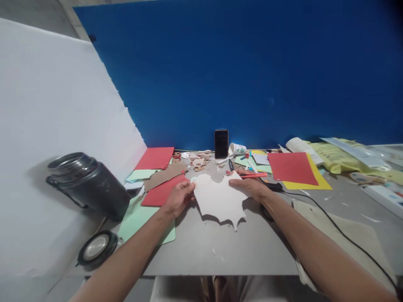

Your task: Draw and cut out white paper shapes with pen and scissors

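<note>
A blue panel (239,71) backs the table (189,256) beneath white cutout (220,199).

Craft workspace, grey table (195,260) against a blue partition (239,75), white side panel (53,100), coloured paper sheets (292,167), brown cardboard strip (165,177), small bird-shaped pieces (198,162), scattered paper scraps (370,219), jagged white cut-out (220,199).

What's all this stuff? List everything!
cutout: 1, white, centre
flask: 1, dark, left
lid: 1, black-silver, left
phone: 1, black, back
cup: 1, patterned, back
paper: several, red, green, yellow, both sides
cardboard strip: 1, brown, left
tool: 1, red, right
packet: 1, yellow, right
cloth: 1, beige, right
cable: 1, black, right
board: 1, blue, behind
panel: 1, white, left
table: 1, grey, underneath
small bits: uncountable, mixed, back
left hand: 1, holding cutout
right hand: 1, holding cutout
</note>
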Motion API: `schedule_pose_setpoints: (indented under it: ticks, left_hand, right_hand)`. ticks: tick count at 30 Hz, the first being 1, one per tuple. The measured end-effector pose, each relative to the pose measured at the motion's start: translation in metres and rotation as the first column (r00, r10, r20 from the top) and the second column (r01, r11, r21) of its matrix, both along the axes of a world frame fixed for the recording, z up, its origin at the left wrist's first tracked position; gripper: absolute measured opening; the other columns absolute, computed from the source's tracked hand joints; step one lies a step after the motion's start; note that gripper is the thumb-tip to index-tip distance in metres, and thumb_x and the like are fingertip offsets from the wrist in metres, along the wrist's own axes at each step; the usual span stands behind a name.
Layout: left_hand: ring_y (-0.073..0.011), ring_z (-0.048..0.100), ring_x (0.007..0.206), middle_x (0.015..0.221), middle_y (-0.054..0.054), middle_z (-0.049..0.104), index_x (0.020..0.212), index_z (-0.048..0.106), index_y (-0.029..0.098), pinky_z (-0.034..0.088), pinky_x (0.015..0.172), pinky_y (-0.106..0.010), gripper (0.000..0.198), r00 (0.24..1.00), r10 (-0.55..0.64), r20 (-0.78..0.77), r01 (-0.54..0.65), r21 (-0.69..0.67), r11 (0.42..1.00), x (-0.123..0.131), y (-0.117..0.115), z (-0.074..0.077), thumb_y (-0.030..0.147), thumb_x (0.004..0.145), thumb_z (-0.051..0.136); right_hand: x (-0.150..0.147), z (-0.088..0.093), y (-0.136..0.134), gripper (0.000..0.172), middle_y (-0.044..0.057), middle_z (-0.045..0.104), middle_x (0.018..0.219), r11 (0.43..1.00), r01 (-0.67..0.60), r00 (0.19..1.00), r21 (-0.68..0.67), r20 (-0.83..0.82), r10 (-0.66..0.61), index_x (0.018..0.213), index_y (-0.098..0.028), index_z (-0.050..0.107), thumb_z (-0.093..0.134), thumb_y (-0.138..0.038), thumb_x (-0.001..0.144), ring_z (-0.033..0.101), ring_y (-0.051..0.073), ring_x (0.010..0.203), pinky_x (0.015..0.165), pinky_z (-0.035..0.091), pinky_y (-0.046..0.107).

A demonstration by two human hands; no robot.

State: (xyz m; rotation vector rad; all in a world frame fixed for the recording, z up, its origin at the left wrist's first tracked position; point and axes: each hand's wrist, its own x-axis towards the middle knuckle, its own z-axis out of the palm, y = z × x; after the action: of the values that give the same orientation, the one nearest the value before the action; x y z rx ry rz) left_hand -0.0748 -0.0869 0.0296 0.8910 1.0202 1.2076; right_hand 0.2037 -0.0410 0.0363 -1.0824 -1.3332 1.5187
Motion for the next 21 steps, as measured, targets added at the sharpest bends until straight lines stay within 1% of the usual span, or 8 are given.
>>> schedule_pose_setpoints:
  ticks: [6, 10, 15, 18, 21]
  left_hand:
    - [-0.0100, 0.050, 0.054, 0.067, -0.002, 0.062, 0.071, 0.066, 0.013, 0.041, 0.053, -0.025, 0.037, 1.000, -0.013, 0.022, 0.014, -0.029, 0.999, -0.001, 0.000, 0.000, 0.040, 0.067, 0.091]
    - [-0.0119, 0.054, 0.058, 0.068, -0.003, 0.063, 0.073, 0.068, 0.013, 0.043, 0.055, -0.025, 0.035, 0.998, -0.018, 0.058, 0.022, -0.066, 0.998, -0.003, 0.001, -0.001, 0.037, 0.065, 0.092]
    - [-0.0092, 0.052, 0.056, 0.065, -0.001, 0.061, 0.074, 0.069, 0.011, 0.043, 0.053, -0.021, 0.036, 0.992, -0.025, 0.122, 0.037, -0.099, 0.994, -0.003, 0.000, -0.001, 0.033, 0.062, 0.095]
    - [-0.0088, 0.052, 0.056, 0.066, -0.001, 0.061, 0.077, 0.069, 0.011, 0.044, 0.053, -0.020, 0.035, 0.988, -0.050, 0.149, 0.064, -0.090, 0.994, -0.002, -0.001, 0.000, 0.034, 0.065, 0.093]
    - [-0.0101, 0.054, 0.058, 0.069, -0.002, 0.062, 0.079, 0.069, 0.012, 0.046, 0.053, -0.022, 0.033, 0.987, -0.071, 0.144, 0.083, -0.084, 0.993, -0.002, -0.003, 0.000, 0.036, 0.071, 0.090]
  right_hand:
    - [0.000, -0.004, 0.003, 0.035, 0.004, 0.073, 0.078, 1.000, 0.008, 1.000, 0.013, 0.019, -0.008, 0.091, -0.019, 0.071, 0.087, -0.034, 0.063, 0.067, 0.021, 0.068, 0.060, 0.053, 0.032]
    - [0.000, -0.009, 0.006, 0.036, 0.005, 0.074, 0.079, 1.000, 0.021, 1.000, -0.003, 0.001, -0.021, 0.090, -0.018, 0.071, 0.088, -0.034, 0.062, 0.067, 0.022, 0.068, 0.060, 0.053, 0.032]
    - [0.001, -0.015, 0.011, 0.037, 0.004, 0.074, 0.077, 0.999, 0.021, 1.000, -0.032, -0.014, -0.022, 0.092, -0.020, 0.072, 0.089, -0.033, 0.062, 0.068, 0.021, 0.066, 0.057, 0.052, 0.031]
    - [0.003, -0.017, 0.014, 0.039, 0.004, 0.074, 0.076, 0.999, 0.026, 0.999, -0.047, -0.029, -0.027, 0.094, -0.020, 0.072, 0.090, -0.032, 0.061, 0.068, 0.022, 0.066, 0.056, 0.053, 0.031]
    - [0.004, -0.016, 0.014, 0.037, 0.005, 0.074, 0.079, 0.999, 0.017, 0.999, -0.048, -0.031, -0.018, 0.093, -0.021, 0.072, 0.090, -0.031, 0.062, 0.068, 0.022, 0.068, 0.058, 0.053, 0.031]
